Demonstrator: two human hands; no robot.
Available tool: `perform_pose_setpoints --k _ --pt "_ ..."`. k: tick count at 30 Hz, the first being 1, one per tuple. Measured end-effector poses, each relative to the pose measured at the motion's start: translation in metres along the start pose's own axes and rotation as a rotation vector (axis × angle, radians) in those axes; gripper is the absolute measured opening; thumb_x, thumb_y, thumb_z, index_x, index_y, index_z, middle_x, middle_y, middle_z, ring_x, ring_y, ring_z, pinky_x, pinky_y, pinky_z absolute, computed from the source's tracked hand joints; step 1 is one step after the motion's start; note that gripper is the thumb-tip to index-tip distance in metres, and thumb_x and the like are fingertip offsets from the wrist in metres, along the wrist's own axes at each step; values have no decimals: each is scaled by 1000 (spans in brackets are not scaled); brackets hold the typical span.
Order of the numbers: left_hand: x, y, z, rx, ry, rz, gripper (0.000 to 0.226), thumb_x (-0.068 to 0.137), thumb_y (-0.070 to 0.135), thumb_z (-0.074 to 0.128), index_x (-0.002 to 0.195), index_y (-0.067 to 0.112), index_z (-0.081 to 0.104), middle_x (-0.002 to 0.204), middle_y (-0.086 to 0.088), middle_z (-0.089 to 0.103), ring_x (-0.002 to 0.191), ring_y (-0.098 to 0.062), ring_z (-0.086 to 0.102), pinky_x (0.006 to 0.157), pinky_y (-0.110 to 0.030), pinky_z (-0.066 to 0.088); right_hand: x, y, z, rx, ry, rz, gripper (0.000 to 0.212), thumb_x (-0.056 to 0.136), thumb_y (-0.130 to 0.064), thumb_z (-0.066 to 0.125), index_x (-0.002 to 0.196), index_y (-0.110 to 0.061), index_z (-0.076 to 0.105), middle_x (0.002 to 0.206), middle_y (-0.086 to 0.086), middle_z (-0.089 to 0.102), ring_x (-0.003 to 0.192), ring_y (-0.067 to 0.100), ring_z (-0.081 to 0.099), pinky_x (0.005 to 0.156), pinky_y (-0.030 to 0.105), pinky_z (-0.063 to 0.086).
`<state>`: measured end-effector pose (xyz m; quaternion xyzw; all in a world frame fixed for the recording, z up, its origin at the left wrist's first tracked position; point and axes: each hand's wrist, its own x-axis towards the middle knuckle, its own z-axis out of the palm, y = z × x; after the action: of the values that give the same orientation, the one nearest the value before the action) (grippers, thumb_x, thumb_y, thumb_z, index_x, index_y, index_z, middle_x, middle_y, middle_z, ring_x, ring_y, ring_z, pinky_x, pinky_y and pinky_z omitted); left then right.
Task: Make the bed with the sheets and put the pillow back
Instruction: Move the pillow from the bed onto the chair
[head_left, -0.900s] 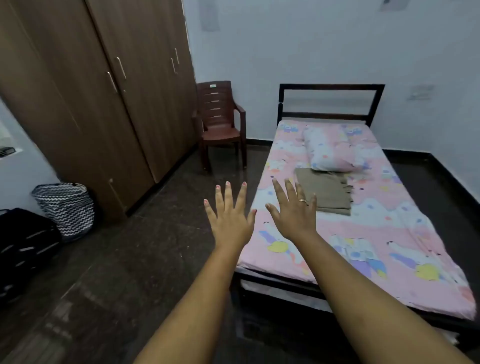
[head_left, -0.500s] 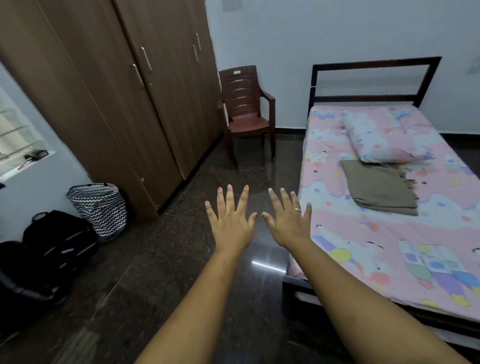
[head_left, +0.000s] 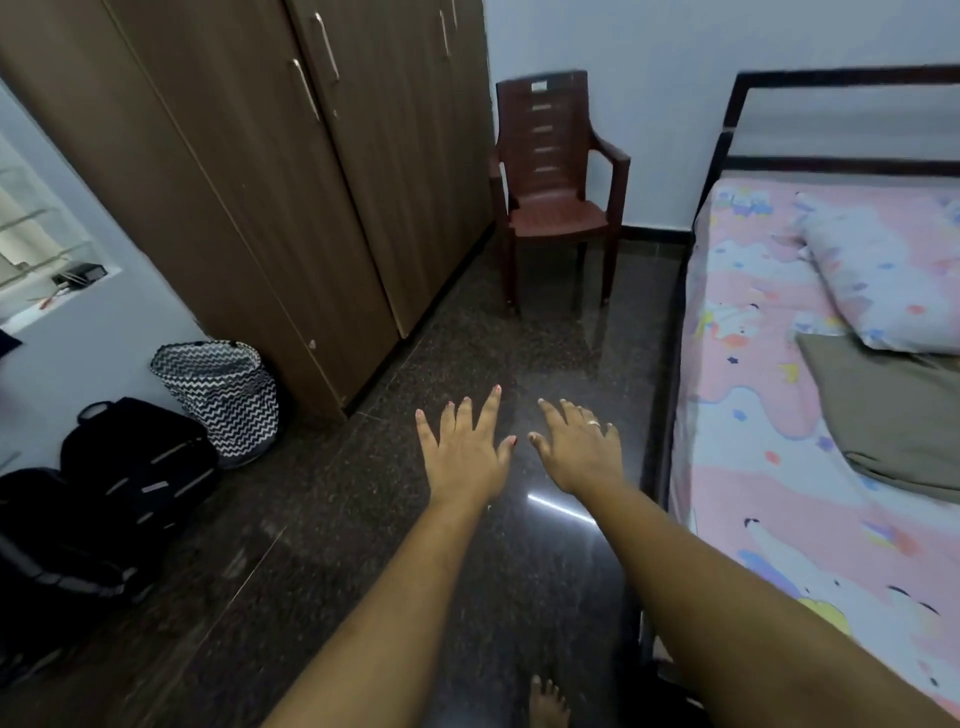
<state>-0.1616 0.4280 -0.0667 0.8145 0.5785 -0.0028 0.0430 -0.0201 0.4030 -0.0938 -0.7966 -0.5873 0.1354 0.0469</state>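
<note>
Off to the right of my right hand (head_left: 579, 452), the nearer one, the folded sheet (head_left: 893, 415) lies on the bed (head_left: 753, 493) touching the pillow (head_left: 893, 280) beyond it; left hand (head_left: 465, 457) and right both spread, empty, over floor (head_left: 363, 519).

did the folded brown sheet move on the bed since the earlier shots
No. The folded brown sheet still lies just below the pillow on the pink bedsheet; only the camera turned left.
</note>
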Motion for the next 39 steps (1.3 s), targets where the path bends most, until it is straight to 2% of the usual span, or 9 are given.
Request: perform_pose_setpoints --k 2,5,9,16,20,24,30,33,39 --pt "42 -8 -4 -25 -91 -6 60 97 52 31 151 32 13 149 -4 36 138 -24 31 114 -53 6 41 -1 -5 -18 -84 -23 55 99 -52 30 146 -25 28 147 5 38 135 27 35 103 48 33" --pt "101 -15 -13 -44 -276 -10 48 98 47 35 138 22 43 136 -7 51 126 -25 46 106 -45 28 97 -1 -16 -45 -294 -59 48 98 -49 35 135 -19 45 137 9 50 125 28 47 99 43 41" --pt "159 -14 -10 -47 -362 -44 41 96 42 45 130 20 52 130 -8 55 119 -26 52 96 -40 39 153 4 -20 -112 -422 -88 46 98 -44 41 135 -17 48 137 10 50 125 28 47 103 42 40" --pt "294 25 5 -9 -398 136 45 97 37 43 139 21 42 139 -7 47 127 -27 43 103 -43 35 265 57 -40 -106 -348 54 52 97 -49 39 144 -26 34 148 5 38 135 28 36 106 47 34" --pt "395 49 13 39 -360 277 58 96 39 44 149 24 25 149 -2 35 137 -25 29 111 -47 26 343 92 -59 -113 -306 145 56 97 -49 39 148 -27 28 154 2 28 140 28 27 108 50 27" --pt "494 78 7 85 -319 417 67 95 38 47 151 27 12 154 -1 24 143 -24 16 113 -47 19 418 125 -85 -95 -304 238 57 98 -49 38 149 -27 26 155 1 23 141 27 25 108 50 26" --pt "606 142 9 85 -340 547 72 95 39 50 152 29 6 156 -3 19 145 -25 9 116 -50 14 495 176 -95 -80 -224 343 60 98 -50 36 151 -35 13 160 -5 0 147 23 6 113 54 13" --pt "651 185 18 101 -357 637 72 95 39 50 151 30 7 156 -4 18 146 -25 7 116 -50 13 524 214 -96 -50 -235 433 61 98 -50 37 151 -36 11 160 -6 -4 147 23 2 113 56 6" --pt "752 282 42 124 -374 692 74 93 40 52 151 33 6 157 -1 15 146 -23 4 115 -51 11 613 314 -123 -2 -252 517 61 98 -49 36 151 -36 10 160 -5 -4 147 23 4 114 55 12"
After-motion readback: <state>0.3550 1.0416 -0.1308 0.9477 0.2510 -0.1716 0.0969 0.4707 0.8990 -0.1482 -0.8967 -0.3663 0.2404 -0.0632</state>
